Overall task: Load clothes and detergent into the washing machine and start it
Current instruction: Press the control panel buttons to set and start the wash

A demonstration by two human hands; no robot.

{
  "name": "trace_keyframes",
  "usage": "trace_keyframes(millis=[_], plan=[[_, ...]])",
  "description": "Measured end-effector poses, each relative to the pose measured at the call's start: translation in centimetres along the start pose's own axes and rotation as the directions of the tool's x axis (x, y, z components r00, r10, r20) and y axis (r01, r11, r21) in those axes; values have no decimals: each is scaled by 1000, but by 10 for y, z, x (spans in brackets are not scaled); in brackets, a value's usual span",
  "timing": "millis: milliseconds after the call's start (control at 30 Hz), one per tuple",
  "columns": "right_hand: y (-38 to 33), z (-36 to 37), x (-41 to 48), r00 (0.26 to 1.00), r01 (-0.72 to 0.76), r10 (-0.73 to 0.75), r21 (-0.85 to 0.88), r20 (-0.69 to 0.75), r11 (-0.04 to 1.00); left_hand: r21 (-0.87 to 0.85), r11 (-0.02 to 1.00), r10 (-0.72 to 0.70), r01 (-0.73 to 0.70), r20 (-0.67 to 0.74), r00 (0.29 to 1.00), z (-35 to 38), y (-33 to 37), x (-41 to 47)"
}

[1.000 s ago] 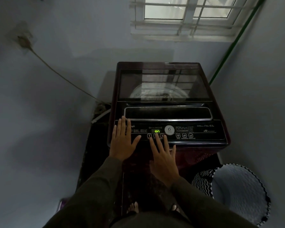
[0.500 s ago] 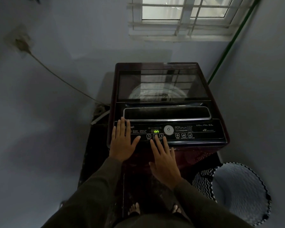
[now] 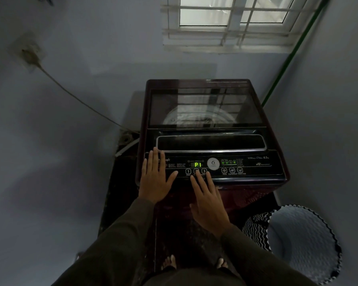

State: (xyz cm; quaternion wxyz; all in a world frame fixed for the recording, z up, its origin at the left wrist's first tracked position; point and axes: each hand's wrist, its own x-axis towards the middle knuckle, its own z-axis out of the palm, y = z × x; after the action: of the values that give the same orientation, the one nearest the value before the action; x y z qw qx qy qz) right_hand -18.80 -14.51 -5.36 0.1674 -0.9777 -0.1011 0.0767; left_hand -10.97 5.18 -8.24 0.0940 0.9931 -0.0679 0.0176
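A dark maroon top-loading washing machine [image 3: 262, 188] stands in front of me with its glass lid [image 3: 205, 108] closed; a pale drum shows faintly through the glass. On its black control panel [image 3: 254, 168] the green display [image 3: 197, 164] reads "P1", and small green indicator lights glow to the right of the round dial. My left hand [image 3: 155, 180] lies flat, fingers spread, on the panel's left end. My right hand [image 3: 209, 201] is open, with a fingertip on the middle one of three numbered buttons below the display.
A black-and-white patterned laundry basket [image 3: 302, 242] stands on the floor at the lower right. A cable [image 3: 74, 98] runs from a wall socket to the machine's back left. A green pipe [image 3: 293, 52] climbs the right corner beside a barred window. My bare feet show below.
The display changed from "on" to "P1" and extra green indicator lights came on. My right fingertip stays on the middle button. My left hand has not moved.
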Motion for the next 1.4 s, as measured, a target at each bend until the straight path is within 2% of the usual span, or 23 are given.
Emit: trace_keyframes(millis=[267, 533, 1400], plan=[[-5, -4, 3, 1000, -20, 20, 4, -21, 1000, -9, 1000, -4, 4, 5, 1000, -1, 0, 0], [-4, -6, 6, 999, -20, 16, -122, -34, 992, -15, 1000, -3, 3, 7, 1000, -2, 2, -1], [0, 2, 4, 998, -9, 2, -129, -56, 992, -133, 991, 23, -16, 50, 998, -7, -4, 0]])
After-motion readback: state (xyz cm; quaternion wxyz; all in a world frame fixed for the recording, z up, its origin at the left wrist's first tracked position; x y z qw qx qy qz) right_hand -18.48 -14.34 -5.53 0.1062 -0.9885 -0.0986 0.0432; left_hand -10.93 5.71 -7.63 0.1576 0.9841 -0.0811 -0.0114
